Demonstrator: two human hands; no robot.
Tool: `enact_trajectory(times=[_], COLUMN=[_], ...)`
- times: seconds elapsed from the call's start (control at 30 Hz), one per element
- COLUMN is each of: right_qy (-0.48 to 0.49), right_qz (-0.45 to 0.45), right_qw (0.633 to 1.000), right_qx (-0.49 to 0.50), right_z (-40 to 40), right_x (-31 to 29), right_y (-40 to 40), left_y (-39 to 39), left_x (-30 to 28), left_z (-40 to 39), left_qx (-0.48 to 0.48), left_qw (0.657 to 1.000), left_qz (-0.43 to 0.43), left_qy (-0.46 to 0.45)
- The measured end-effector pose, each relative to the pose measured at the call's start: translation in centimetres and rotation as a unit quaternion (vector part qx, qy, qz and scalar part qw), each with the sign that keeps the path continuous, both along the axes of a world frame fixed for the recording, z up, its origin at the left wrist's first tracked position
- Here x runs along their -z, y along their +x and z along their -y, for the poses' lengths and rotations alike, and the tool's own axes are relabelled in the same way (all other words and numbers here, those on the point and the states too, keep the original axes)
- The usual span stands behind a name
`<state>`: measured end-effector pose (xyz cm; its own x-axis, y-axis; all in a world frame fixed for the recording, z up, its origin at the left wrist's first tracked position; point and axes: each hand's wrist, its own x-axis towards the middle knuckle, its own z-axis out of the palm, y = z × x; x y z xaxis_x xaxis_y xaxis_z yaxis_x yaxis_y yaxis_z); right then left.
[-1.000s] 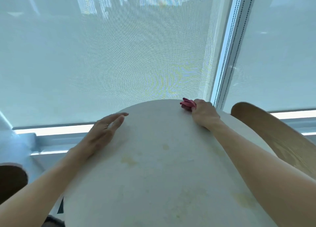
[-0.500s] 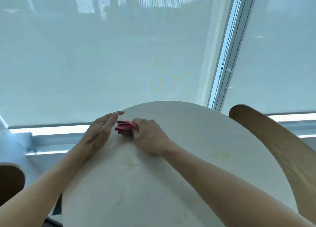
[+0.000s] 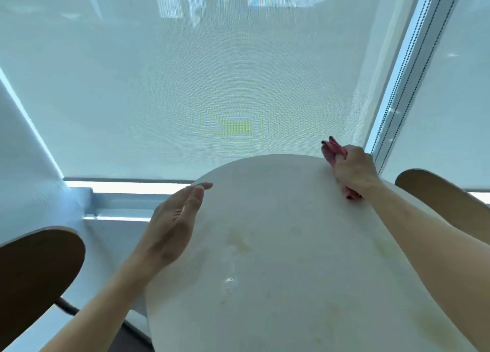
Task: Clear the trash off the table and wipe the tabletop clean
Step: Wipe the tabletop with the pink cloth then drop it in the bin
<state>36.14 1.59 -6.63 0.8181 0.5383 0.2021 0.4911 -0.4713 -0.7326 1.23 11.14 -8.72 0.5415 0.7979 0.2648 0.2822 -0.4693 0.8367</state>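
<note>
Since half a second ago, your right hand has swept the cloth from beside the left hand across to the table's far edge at about one o'clock. Its fingers are curled tight around the bunched pink cloth, pressing it on the rim. Your left hand lies flat at nine o'clock, fingers straight and together, bracing the table much where it was. No trash shows on the top, so you look to be in the wiping step. Yellowish stains and a wet glint remain near the centre and toward five o'clock; the next pass likely needs to come back over them with firm pressure. Chairs stand at eight and three o'clock.
</note>
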Motion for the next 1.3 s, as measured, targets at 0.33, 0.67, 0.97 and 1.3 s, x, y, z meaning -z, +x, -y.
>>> enact_trajectory(times=[0.33, 0.67, 0.97, 1.3], right_qy=[-0.051, -0.046, -0.074, -0.077], right_qz=[0.016, 0.026, 0.066, 0.044], right_qw=[0.996, 0.958, 0.896, 0.863], right_qx=[-0.071, -0.282, -0.432, -0.497], right_z=[-6.8, -10.7, -7.5, -1.2], right_x=[1.3, 1.8, 1.6, 1.1], right_y=[-2.4, -9.0, -16.1, -21.3], left_y=[-0.4, -1.0, -0.8, -1.5], left_x=[0.5, 0.5, 0.7, -0.4], left_z=[0.0, 0.4, 0.5, 1.9], left_qx=[-0.009, -0.020, -0.016, -0.011], left_qw=[0.998, 0.995, 0.995, 0.998], left_qz=[0.037, 0.074, 0.095, 0.052], left_qy=[-0.048, -0.061, -0.039, -0.028])
